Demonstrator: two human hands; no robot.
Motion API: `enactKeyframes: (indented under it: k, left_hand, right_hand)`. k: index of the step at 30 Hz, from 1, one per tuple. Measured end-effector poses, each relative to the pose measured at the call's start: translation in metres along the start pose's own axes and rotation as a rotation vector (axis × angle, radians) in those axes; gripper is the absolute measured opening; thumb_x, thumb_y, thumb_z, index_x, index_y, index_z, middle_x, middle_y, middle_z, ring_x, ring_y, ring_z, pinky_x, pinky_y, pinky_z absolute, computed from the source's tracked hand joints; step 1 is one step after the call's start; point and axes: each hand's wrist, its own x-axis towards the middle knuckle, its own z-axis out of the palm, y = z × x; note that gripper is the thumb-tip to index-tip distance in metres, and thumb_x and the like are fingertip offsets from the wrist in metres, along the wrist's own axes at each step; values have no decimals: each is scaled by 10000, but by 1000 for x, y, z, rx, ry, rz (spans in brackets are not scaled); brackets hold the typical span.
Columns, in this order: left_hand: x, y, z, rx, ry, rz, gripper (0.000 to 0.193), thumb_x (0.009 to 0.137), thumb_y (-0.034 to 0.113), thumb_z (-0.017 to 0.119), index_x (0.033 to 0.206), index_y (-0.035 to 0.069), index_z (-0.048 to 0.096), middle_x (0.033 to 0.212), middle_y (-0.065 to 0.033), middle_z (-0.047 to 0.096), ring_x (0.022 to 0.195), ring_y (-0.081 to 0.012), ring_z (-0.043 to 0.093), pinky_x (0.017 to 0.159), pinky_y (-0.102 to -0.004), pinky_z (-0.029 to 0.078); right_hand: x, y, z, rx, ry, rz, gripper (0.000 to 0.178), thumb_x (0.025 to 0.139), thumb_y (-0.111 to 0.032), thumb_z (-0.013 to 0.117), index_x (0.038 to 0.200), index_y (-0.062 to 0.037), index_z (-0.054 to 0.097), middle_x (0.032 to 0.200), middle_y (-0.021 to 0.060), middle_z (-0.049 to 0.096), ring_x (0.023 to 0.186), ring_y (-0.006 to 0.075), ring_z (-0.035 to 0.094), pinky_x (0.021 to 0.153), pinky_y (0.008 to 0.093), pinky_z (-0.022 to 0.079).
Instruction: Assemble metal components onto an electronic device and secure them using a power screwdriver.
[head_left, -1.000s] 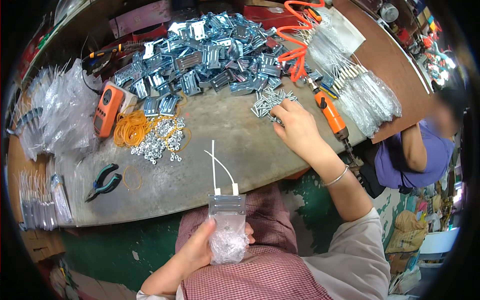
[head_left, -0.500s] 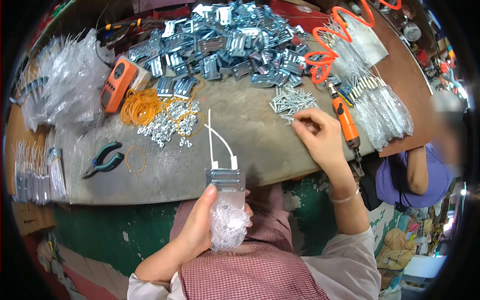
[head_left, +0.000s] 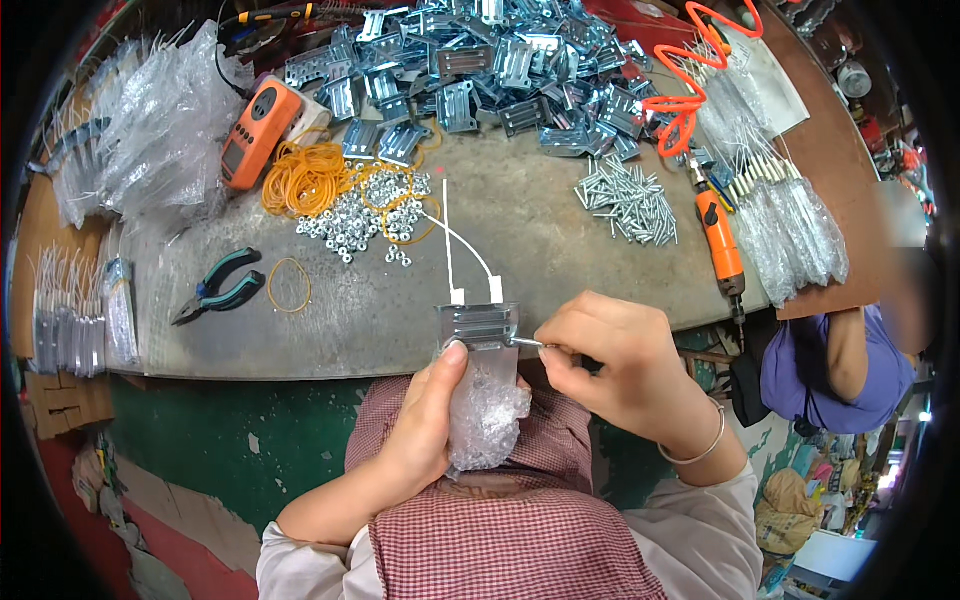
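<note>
My left hand (head_left: 425, 415) is wrapped round a flat part in bubble wrap (head_left: 485, 425), held upright over my lap. A shiny metal bracket (head_left: 478, 325) covers its upper end, and two white wires (head_left: 449, 240) rise from the top. Between thumb and forefinger, my right hand (head_left: 615, 360) pinches a small screw (head_left: 527, 342). Its tip meets the bracket's right edge; how far in it sits I cannot tell. On the table beyond lie a heap of screws (head_left: 630, 203) and a spread of small nuts (head_left: 345, 225).
Metal brackets (head_left: 460, 105) are piled at the back. An orange power screwdriver (head_left: 720, 240) with a coiled hose (head_left: 690, 85) lies right, near more wrapped parts (head_left: 790, 235). Pliers (head_left: 220, 288), rubber bands (head_left: 305, 180) and an orange meter (head_left: 262, 132) are left. Another person (head_left: 835, 365) sits at right.
My right hand has come from the screw heap to the bracket's right edge, bringing a screw. My left hand still holds the wrapped part. The whole view has shifted slightly.
</note>
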Motion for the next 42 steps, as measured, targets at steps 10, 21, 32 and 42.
enactKeyframes:
  k: [10, 21, 32, 42]
  left_hand:
    - [5, -3, 3, -112, -32, -27, 480, 1007, 386, 365, 1202, -26, 515, 1050, -120, 632, 919, -185, 633, 806, -315, 526]
    - [-2, 4, 4, -160, -115, -68, 414, 906, 115, 408, 1305, 4, 402, 1179, -116, 549, 1038, -188, 575, 885, -335, 480]
    - [2, 5, 2, -94, -107, -32, 564, 769, 34, 415, 1331, 20, 376, 1184, -130, 544, 1052, -234, 578, 910, -371, 476]
    - [12, -4, -14, -428, -399, -183, 609, 754, 133, 455, 1342, -1, 371, 1194, -259, 560, 990, -391, 622, 860, -474, 519]
  right_hand:
    - [1, -9, 8, -211, -85, -64, 226, 720, -76, 670, 925, -66, 576, 790, 70, 515, 725, 242, 573, 570, 365, 475]
    - [20, 5, 38, 37, 296, -310, 210, 635, 9, 723, 821, -38, 639, 851, 63, 675, 685, 227, 629, 572, 297, 509]
    - [12, -6, 32, -146, 251, -276, 215, 632, -26, 727, 836, -63, 670, 889, 58, 647, 749, 206, 579, 645, 292, 484]
    - [0, 22, 28, 186, 415, 129, 154, 873, -46, 587, 991, 12, 667, 946, 112, 610, 814, 179, 591, 705, 268, 477]
